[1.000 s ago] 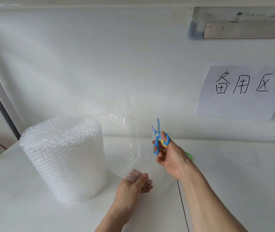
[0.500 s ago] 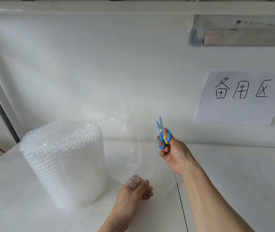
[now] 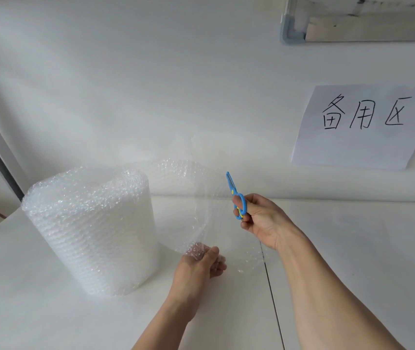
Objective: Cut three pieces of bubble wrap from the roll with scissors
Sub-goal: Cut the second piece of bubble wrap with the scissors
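**Scissors raised beside a sheet drawn off the roll**

While the large upright roll of clear bubble wrap stands on the left half of the white counter, a loose sheet of the same clear wrap curves off its right side and arcs toward the person's hands. The left hand is low over the counter just right of the roll, its grip closed on the bunched lower edge of that sheet, thumb on top and fingers curled beneath. The right hand is raised above and to the right of it, its grip clamped on the small blue-handled scissors with a yellow pivot. The blades point up and slightly left, drawn together or nearly so, and stand just beside the sheet's right edge; whether they touch the film cannot be told, since the wrap is almost invisible there. Both forearms are bare. A dark seam runs across the counter between the two arms. On the white wall behind, a white paper sign with three handwritten black characters hangs at the right, and a grey-framed fixture sits at the upper right corner.
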A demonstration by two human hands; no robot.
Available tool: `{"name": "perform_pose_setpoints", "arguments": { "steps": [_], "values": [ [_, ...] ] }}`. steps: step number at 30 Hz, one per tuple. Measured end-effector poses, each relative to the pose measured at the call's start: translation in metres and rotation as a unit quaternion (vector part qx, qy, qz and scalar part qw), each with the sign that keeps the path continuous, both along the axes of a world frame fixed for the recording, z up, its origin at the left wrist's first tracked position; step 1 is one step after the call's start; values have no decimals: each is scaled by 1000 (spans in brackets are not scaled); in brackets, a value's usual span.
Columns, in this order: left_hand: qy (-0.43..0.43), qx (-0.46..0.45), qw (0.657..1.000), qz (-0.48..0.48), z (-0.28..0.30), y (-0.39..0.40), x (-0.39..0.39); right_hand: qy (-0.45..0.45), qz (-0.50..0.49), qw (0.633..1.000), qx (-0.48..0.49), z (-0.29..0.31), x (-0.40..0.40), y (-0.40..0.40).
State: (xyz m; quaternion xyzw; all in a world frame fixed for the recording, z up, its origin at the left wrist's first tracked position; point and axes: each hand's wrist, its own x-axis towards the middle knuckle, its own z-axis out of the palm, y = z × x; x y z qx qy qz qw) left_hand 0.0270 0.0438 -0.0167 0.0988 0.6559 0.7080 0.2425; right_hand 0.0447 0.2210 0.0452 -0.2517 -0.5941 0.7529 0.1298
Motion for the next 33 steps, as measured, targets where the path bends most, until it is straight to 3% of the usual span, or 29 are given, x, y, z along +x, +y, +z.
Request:
{"name": "perform_pose_setpoints", "arguments": {
  "steps": [6, 11, 16, 21, 28, 33],
  "values": [
    [-25, 6, 999, 26, 2, 4, -3, -68, -20, 985, 159, -16, 14, 5],
    [-42, 1, 998, 36, 4, 8, -5, -145, -82, 921, 353, -41, 38, 23],
    [-46, -5, 998, 39, 4, 10, -5, -212, -126, 859, 449, -60, 69, 40],
    [-51, -5, 997, 49, 3, 11, -6, -276, -101, 825, 483, -66, 80, 51],
    [-40, -21, 999, 14, 5, 8, -5, -330, 60, 816, 471, -51, 78, 61],
    [-38, -57, 998, -11, 5, 5, -4, -318, -12, 814, 486, -53, 80, 49]
  ]
}}
